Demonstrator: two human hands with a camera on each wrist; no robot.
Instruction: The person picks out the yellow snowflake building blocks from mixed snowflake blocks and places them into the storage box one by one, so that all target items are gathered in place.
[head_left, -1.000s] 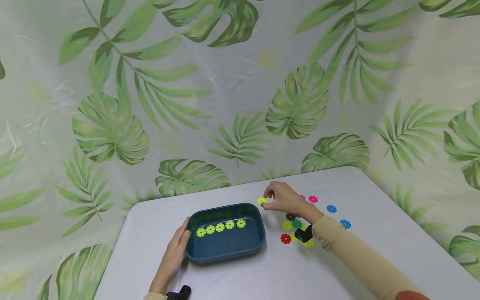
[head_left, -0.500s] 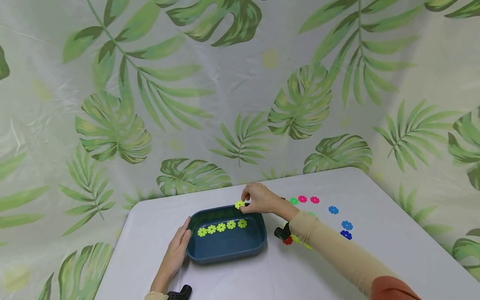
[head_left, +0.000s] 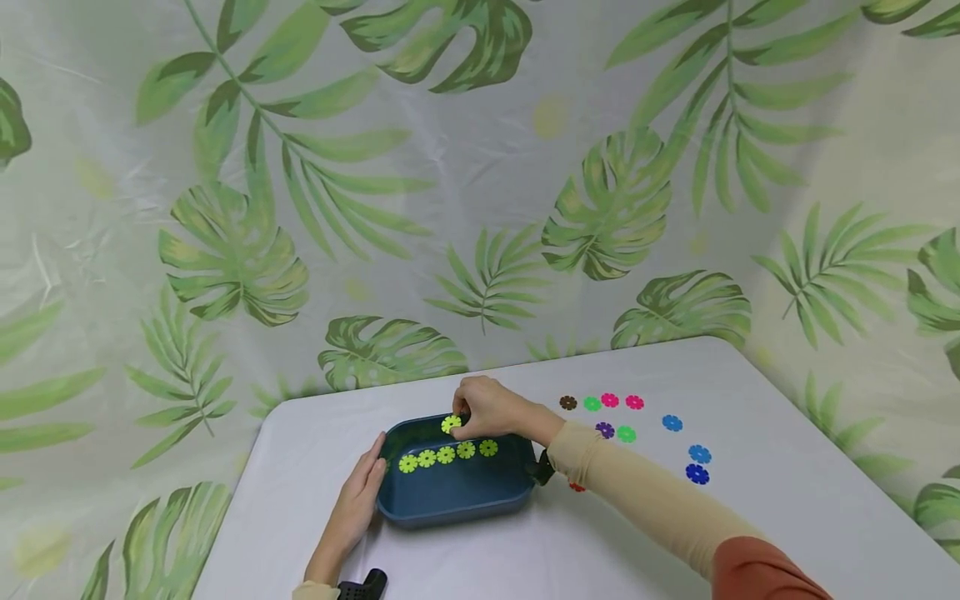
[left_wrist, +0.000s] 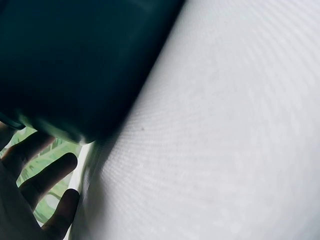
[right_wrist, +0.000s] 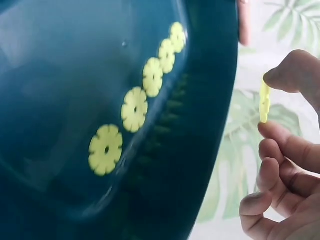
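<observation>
A blue plastic basin [head_left: 453, 492] holds several yellow snowflake discs [head_left: 446, 455] in a row along its floor, toward the far wall. Between thumb and index finger, my right hand [head_left: 491, 408] pinches another yellow snowflake disc [head_left: 451, 423] above the basin's far side. The right wrist view shows that pinched disc [right_wrist: 265, 100] edge-on, its other fingers loosely curled. At the basin's left end, my left hand [head_left: 358, 492] rests against the outer wall and rim. Its fingers [left_wrist: 50, 175] look fairly straight and spread in the left wrist view.
Loose snowflake discs lie to the right on the white table [head_left: 637, 525]: pink [head_left: 634, 402], brown [head_left: 568, 402], purple [head_left: 604, 430], green [head_left: 626, 434] and blue [head_left: 697, 474]. A red one [head_left: 577, 487] is partly hidden by the right forearm. Leaf-patterned cloth [head_left: 480, 208] hangs behind the table.
My right hand has carried the pinched yellow disc leftward, from right of the basin to above its far side. The left hand stays against the basin, and the row inside is unchanged.
</observation>
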